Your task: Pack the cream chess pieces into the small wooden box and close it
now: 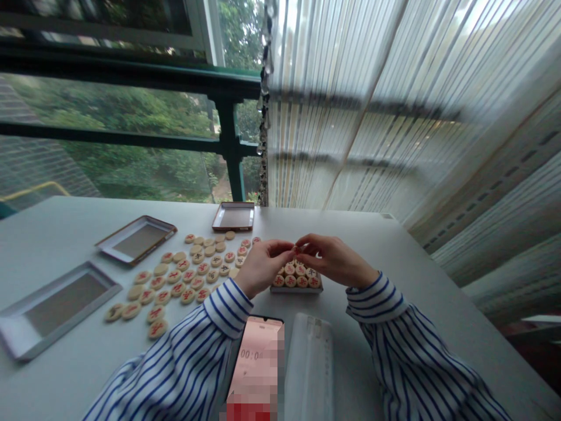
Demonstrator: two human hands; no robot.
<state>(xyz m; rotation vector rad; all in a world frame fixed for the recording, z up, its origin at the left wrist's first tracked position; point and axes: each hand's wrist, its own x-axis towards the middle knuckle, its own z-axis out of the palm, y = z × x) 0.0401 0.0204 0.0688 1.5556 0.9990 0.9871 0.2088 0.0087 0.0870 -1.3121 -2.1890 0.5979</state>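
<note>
My left hand [262, 266] and my right hand [333, 259] meet above a small tin box [296, 289] filled with round wooden game pieces. Both hands pinch at one small piece [297, 250] with red marking, held between the fingertips just over the box. Several more round wooden pieces [184, 275] with red or dark characters lie spread on the white table [65, 362] left of my hands. Both sleeves are blue-and-white striped.
Three shallow tin lids or trays lie on the table: one far left [56, 307], one behind the pieces [137, 238], one at the back [234, 216]. A phone [256, 368] showing a timer and a white folded sheet [309, 365] lie near me. Window and blinds stand behind.
</note>
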